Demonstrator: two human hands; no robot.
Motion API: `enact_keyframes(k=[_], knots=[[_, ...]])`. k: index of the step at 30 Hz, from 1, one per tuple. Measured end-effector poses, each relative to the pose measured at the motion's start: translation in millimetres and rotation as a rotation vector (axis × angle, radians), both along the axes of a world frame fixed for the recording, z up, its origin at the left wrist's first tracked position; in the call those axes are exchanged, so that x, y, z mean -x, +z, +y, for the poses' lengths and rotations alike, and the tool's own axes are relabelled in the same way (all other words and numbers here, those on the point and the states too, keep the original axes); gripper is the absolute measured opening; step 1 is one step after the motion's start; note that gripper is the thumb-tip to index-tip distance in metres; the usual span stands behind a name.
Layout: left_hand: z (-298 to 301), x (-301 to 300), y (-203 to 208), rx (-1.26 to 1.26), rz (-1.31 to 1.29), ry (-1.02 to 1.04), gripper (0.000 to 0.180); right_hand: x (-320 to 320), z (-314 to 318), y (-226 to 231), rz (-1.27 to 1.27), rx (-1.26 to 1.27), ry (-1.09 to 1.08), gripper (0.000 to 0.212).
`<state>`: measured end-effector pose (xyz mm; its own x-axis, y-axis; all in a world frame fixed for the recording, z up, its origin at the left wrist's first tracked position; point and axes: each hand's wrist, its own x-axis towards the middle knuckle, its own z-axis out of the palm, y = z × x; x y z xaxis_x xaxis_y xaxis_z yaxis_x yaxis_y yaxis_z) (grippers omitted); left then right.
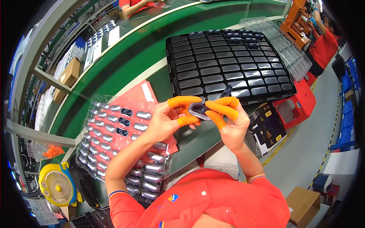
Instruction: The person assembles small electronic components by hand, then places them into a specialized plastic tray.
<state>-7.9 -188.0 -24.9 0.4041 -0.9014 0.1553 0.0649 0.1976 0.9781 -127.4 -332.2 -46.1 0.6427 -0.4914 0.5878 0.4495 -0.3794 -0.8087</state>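
My left hand (164,121), with orange finger cots on its fingertips, grips a small oval grey case (205,117) that looks like an earbud case. A dark insert (199,109) sits in its opening. My right hand (232,123), in orange cots too, pinches the case's right side at the insert; its fingertips partly hide the contact. Beyond it, another dark two-hole insert (227,91) lies at the near edge of a black compartment tray (232,84). Under my left forearm, a clear blister tray (131,105) holds many silver oval shells (153,167), several with dark two-hole inserts (124,121).
A pink sheet (147,89) lies under the clear tray. Clear trays (292,62) sit beyond the black one, next to a red stool (300,104). A yellow fan (59,185) stands left. Co-workers in red (324,47) are at the far right and top. Green conveyor (125,59) runs behind.
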Motion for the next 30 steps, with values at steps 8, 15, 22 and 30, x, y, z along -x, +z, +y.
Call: enact_keyframes(k=[8,15,22,30], knots=[[-1,9,-1,0.066,-0.074,0.113,0.039,2,-1,0,0.034,0.032,0.032,0.027],[1,9,2,0.053,-0.095,0.13,0.036,0,5,0,0.039,0.148,-0.024,0.029],[2,10,-1,0.099,-0.286,0.185,0.033,3,2,-4,-0.054,0.349,-0.115,0.034],[5,12,6,0.084,-0.594,0.238,0.033,2,-11,-4,-0.095,0.497,-0.055,0.04]])
